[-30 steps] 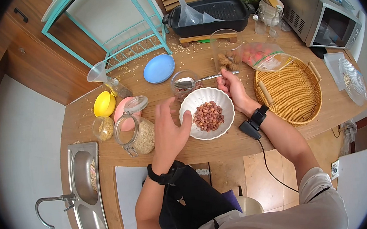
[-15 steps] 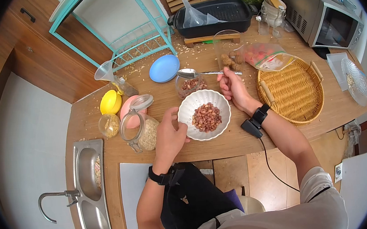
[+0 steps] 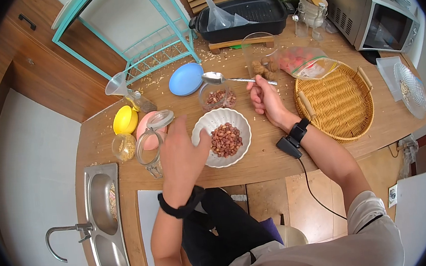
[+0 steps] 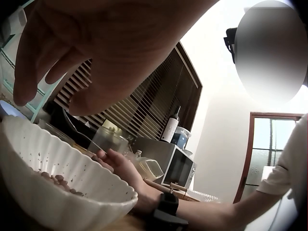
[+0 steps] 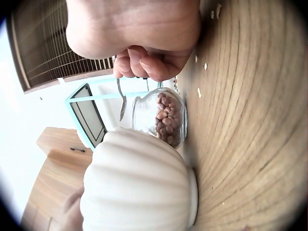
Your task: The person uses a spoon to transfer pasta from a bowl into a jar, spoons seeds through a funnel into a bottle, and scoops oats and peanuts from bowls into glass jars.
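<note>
A white fluted bowl point(image 3: 202, 134) with reddish-brown peanuts point(image 3: 226, 140) in it stands on the table. Beside its left rim is my left hand point(image 3: 178, 154), fingers spread and nothing in them; the left wrist view shows them above the bowl point(image 4: 72, 178). My right hand point(image 3: 270, 103) pinches a metal spoon point(image 3: 213, 78) by its handle, to the right of and behind the bowl. The spoon's head hangs over a small glass jar point(image 3: 226, 99) of more peanuts, also visible in the right wrist view point(image 5: 168, 120).
Left of the bowl are a clip-top jar point(image 3: 149, 152), partly behind my left hand, a yellow bowl point(image 3: 125, 120) and a small jar point(image 3: 123, 147). Behind lies a blue plate point(image 3: 186, 79). A wicker tray point(image 3: 336, 103) sits to the right, with a zip bag point(image 3: 309, 63) at its back edge.
My left hand took the bowl's rim, then came off it and lifted. The bowl has shifted a little left. My right hand keeps the spoon, its head now clear of the white bowl.
</note>
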The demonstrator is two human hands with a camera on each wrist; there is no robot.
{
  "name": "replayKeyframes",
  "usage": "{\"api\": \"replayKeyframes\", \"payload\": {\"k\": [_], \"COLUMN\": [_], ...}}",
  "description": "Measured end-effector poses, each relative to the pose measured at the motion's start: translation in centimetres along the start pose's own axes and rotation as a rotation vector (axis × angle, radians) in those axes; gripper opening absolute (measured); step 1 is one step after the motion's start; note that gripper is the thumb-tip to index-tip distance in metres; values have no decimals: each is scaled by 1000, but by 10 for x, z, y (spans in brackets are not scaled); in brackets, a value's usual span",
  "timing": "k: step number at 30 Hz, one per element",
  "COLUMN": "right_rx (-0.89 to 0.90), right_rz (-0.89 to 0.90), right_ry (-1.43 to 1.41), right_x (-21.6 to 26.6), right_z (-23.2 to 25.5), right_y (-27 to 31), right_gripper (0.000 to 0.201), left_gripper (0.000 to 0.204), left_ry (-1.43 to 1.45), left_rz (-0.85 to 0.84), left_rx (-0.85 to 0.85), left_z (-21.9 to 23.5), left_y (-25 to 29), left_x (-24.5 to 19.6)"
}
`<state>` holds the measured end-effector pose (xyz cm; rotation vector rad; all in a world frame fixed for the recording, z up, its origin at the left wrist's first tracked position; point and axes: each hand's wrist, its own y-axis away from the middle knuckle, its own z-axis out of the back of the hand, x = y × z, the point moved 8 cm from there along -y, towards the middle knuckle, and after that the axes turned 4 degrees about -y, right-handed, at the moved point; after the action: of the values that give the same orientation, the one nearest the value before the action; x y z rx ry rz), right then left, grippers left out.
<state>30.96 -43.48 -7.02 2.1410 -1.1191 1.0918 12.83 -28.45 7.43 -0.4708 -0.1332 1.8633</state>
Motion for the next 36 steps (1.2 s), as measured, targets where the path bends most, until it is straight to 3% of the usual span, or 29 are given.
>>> {"api": "replayKeyframes", "payload": {"k": [3,5,6,8,9,11,14,21,26,32,34,36], "right_rx": [-1,2,-4,-15,-16,-23,-36,-32,-48,-60,-20,-12], "right_rz": [16,27,27,30,34,36,26,53,84,175,329,371], "right_ry": [21,37,23,10,10,9,18,39,123,229,377,412], "right_x": [3,4,4,4,5,5,4,3,2,14,22,27], "right_z": [-1,-3,-2,-1,-1,1,3,4,9,3,-1,-5], "right_y": [1,1,1,1,1,1,1,-2,-5,0,0,4], "right_gripper": [40,40,40,41,41,42,42,41,42,43,45,46], "left_gripper": [50,87,87,107,107,126,135,129,111,95,95,95], "left_ry": [102,90,89,318,320,151,38,204,412,502,503,504], "left_rz": [-70,-78,-78,-1,-6,-25,-33,-98,-236,-253,-266,-278], "left_rx": [0,139,134,411,412,343,388,385,321,333,322,311], "left_z": [-2,-32,-39,-79,-93,-105,-113,-120,-121,-120,-116,-111], "left_y": [-38,-65,-78,-89,-90,-92,-89,-91,-91,-90,-90,-87], "left_x": [-16,-13,-12,-9,-9,-12,-17,-20,-28,-22,-17,-16]}}
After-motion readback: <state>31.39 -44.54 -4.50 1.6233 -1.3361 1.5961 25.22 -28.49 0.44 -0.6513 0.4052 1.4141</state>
